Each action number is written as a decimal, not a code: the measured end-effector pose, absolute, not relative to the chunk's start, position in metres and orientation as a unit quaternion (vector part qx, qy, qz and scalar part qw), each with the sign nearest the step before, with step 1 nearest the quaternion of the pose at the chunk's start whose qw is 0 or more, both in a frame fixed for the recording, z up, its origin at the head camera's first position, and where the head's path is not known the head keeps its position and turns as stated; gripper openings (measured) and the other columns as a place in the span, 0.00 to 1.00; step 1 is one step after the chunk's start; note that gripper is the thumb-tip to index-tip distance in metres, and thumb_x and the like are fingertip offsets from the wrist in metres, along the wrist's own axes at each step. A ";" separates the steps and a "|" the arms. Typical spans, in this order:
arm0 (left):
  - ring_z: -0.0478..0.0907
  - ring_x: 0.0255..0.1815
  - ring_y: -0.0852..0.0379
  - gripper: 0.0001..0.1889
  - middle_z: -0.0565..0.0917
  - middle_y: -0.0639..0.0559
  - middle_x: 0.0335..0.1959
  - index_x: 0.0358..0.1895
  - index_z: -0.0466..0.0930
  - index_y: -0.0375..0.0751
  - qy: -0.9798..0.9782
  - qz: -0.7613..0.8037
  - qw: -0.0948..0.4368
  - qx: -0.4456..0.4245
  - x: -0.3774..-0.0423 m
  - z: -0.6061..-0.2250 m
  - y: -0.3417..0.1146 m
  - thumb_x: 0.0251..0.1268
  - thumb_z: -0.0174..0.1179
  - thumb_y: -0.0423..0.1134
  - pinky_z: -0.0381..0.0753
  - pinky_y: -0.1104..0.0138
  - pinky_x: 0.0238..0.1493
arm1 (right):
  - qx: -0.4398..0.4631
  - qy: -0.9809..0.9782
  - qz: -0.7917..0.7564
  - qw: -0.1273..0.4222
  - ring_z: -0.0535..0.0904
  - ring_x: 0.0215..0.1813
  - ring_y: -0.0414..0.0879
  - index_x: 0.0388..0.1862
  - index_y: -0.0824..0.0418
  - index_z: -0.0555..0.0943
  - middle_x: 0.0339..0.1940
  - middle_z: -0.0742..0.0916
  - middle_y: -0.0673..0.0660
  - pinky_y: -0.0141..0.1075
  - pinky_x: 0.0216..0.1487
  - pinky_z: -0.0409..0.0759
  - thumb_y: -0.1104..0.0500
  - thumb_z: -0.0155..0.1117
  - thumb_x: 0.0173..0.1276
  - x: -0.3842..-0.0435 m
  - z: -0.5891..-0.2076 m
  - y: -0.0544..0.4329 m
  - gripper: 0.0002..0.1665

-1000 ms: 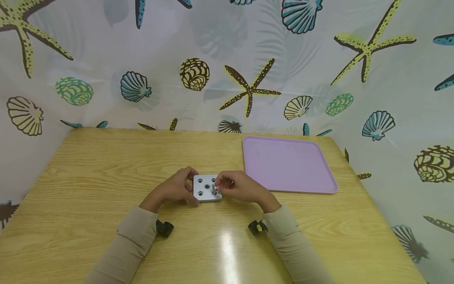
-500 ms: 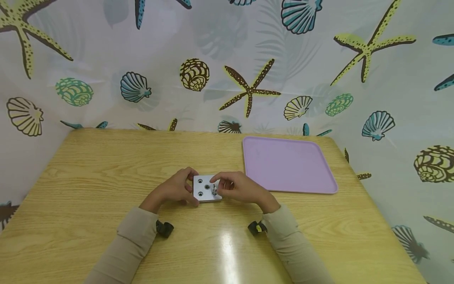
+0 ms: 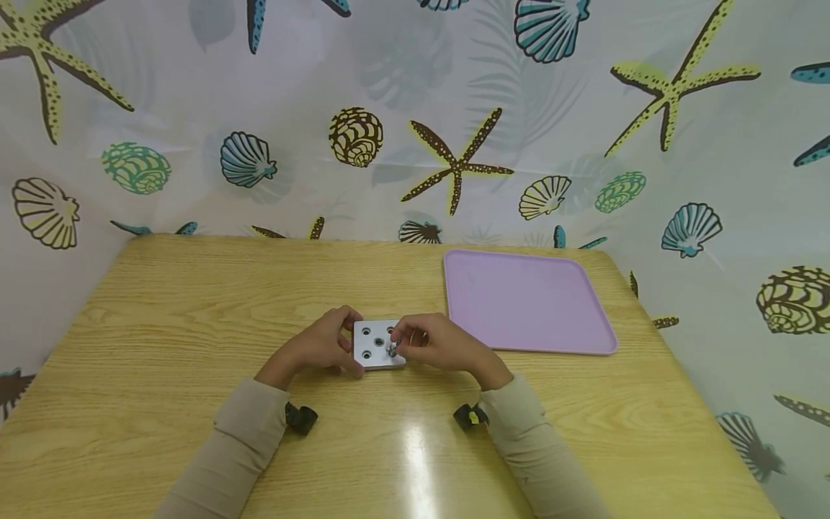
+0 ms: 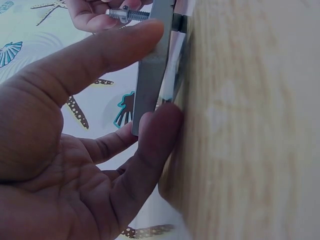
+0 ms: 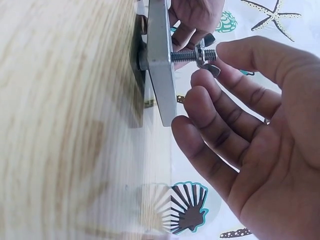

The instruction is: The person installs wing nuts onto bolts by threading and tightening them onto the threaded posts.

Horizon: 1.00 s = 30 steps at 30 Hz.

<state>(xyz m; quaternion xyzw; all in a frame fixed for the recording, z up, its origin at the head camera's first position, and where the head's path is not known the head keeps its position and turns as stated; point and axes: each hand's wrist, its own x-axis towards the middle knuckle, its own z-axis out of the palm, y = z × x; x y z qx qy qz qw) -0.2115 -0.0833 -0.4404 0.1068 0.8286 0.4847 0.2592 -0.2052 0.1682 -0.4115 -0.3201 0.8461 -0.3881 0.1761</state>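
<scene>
Wing nut [image 5: 201, 55] looks pinched by curled fingers of the right hand [image 3: 441, 344], near the free end of an upright bolt [image 5: 183, 56]; exact contact partly hidden. Metal plate [image 3: 378, 351] is gripped at its left side by the left hand [image 3: 316, 346], thumb on near edge, fingers on far edge. Plate is located around mid-tabletop [image 3: 259, 277], well in from all edges, and is held slightly raised off the wood by parts below.

Likely stiff, fairly heavy for its size, smooth, a bit slippery, not fragile; best held by opposite plate edges. Nut judged small and light, best taken by its wings.

Most room is judged to be offered toward the left and near edges. Rightward room is limited by the lilac tray [image 3: 528, 299] at the far right corner; far edge is backed by patterned cloth [image 3: 292, 72].
</scene>
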 end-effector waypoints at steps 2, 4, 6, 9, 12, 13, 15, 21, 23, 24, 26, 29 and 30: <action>0.76 0.47 0.49 0.44 0.69 0.41 0.60 0.66 0.65 0.38 0.829 0.484 0.259 0.106 -0.212 -0.441 -0.083 0.41 0.80 0.31 0.84 0.63 0.30 | -0.316 0.847 -0.389 0.177 0.77 0.35 0.39 0.45 0.60 0.82 0.33 0.85 0.53 0.28 0.37 0.78 0.63 0.64 0.69 -0.205 -0.411 0.168 0.07; 0.76 0.47 0.49 0.44 0.69 0.41 0.60 0.66 0.65 0.38 0.828 0.485 0.260 0.106 -0.212 -0.440 -0.083 0.41 0.80 0.30 0.84 0.63 0.30 | -0.313 0.848 -0.389 0.179 0.77 0.35 0.39 0.45 0.60 0.82 0.33 0.85 0.53 0.28 0.37 0.77 0.63 0.64 0.70 -0.205 -0.410 0.168 0.06; 0.76 0.47 0.49 0.44 0.69 0.41 0.60 0.66 0.65 0.38 0.827 0.488 0.260 0.106 -0.212 -0.440 -0.083 0.41 0.80 0.30 0.84 0.63 0.30 | -0.309 0.848 -0.390 0.181 0.77 0.35 0.39 0.44 0.60 0.82 0.33 0.84 0.53 0.28 0.36 0.77 0.63 0.64 0.70 -0.205 -0.409 0.168 0.06; 0.76 0.47 0.49 0.44 0.69 0.41 0.60 0.66 0.65 0.38 0.826 0.488 0.260 0.105 -0.212 -0.441 -0.084 0.41 0.80 0.30 0.84 0.63 0.30 | -0.308 0.849 -0.389 0.181 0.77 0.35 0.39 0.44 0.60 0.82 0.33 0.84 0.53 0.28 0.36 0.77 0.63 0.64 0.70 -0.205 -0.409 0.168 0.06; 0.76 0.47 0.50 0.44 0.69 0.41 0.60 0.66 0.65 0.39 0.827 0.487 0.261 0.106 -0.213 -0.442 -0.084 0.41 0.80 0.31 0.84 0.63 0.30 | -0.308 0.850 -0.389 0.177 0.77 0.36 0.40 0.44 0.59 0.82 0.35 0.85 0.53 0.29 0.37 0.78 0.62 0.64 0.70 -0.205 -0.410 0.169 0.05; 0.76 0.47 0.50 0.44 0.69 0.41 0.60 0.66 0.65 0.39 0.827 0.487 0.261 0.106 -0.213 -0.442 -0.084 0.41 0.80 0.31 0.84 0.63 0.30 | -0.308 0.851 -0.388 0.175 0.77 0.37 0.40 0.44 0.59 0.82 0.36 0.85 0.54 0.29 0.37 0.78 0.62 0.64 0.70 -0.205 -0.410 0.169 0.05; 0.76 0.46 0.50 0.45 0.69 0.40 0.60 0.66 0.65 0.38 0.826 0.488 0.260 0.108 -0.213 -0.443 -0.084 0.41 0.80 0.31 0.84 0.63 0.30 | -0.308 0.851 -0.389 0.173 0.78 0.37 0.40 0.44 0.59 0.82 0.38 0.86 0.54 0.29 0.38 0.79 0.62 0.64 0.70 -0.205 -0.410 0.168 0.05; 0.75 0.46 0.50 0.45 0.70 0.40 0.60 0.66 0.65 0.38 0.824 0.491 0.260 0.112 -0.213 -0.444 -0.085 0.41 0.80 0.31 0.83 0.63 0.29 | -0.308 0.852 -0.387 0.172 0.78 0.37 0.39 0.45 0.60 0.81 0.37 0.85 0.54 0.29 0.38 0.79 0.62 0.63 0.70 -0.205 -0.411 0.168 0.06; 0.75 0.46 0.50 0.45 0.69 0.40 0.60 0.66 0.65 0.38 0.823 0.491 0.262 0.111 -0.212 -0.444 -0.085 0.41 0.80 0.31 0.83 0.63 0.30 | -0.310 0.851 -0.386 0.172 0.77 0.36 0.39 0.45 0.60 0.81 0.36 0.85 0.54 0.29 0.38 0.78 0.63 0.63 0.70 -0.205 -0.411 0.167 0.07; 0.75 0.46 0.50 0.45 0.69 0.40 0.60 0.66 0.65 0.38 0.823 0.491 0.263 0.111 -0.212 -0.444 -0.085 0.41 0.80 0.31 0.83 0.63 0.30 | -0.311 0.851 -0.387 0.173 0.77 0.36 0.38 0.45 0.61 0.81 0.35 0.85 0.54 0.28 0.38 0.78 0.63 0.63 0.70 -0.205 -0.411 0.167 0.07; 0.75 0.46 0.50 0.44 0.69 0.40 0.61 0.66 0.65 0.38 0.823 0.491 0.263 0.110 -0.212 -0.443 -0.085 0.42 0.80 0.31 0.83 0.63 0.30 | -0.313 0.850 -0.388 0.174 0.77 0.35 0.38 0.45 0.61 0.81 0.34 0.85 0.54 0.28 0.38 0.78 0.63 0.63 0.70 -0.205 -0.411 0.166 0.06; 0.74 0.47 0.50 0.44 0.69 0.41 0.61 0.66 0.65 0.39 0.824 0.489 0.263 0.109 -0.212 -0.443 -0.086 0.42 0.80 0.32 0.83 0.63 0.30 | -0.315 0.847 -0.390 0.176 0.77 0.35 0.38 0.44 0.61 0.81 0.34 0.85 0.54 0.28 0.38 0.78 0.64 0.63 0.70 -0.205 -0.412 0.165 0.06; 0.74 0.47 0.50 0.44 0.69 0.41 0.61 0.66 0.65 0.39 0.825 0.489 0.263 0.109 -0.212 -0.442 -0.086 0.42 0.80 0.32 0.83 0.63 0.30 | -0.316 0.847 -0.390 0.177 0.77 0.35 0.38 0.44 0.61 0.81 0.33 0.85 0.54 0.28 0.38 0.78 0.64 0.63 0.69 -0.205 -0.412 0.165 0.06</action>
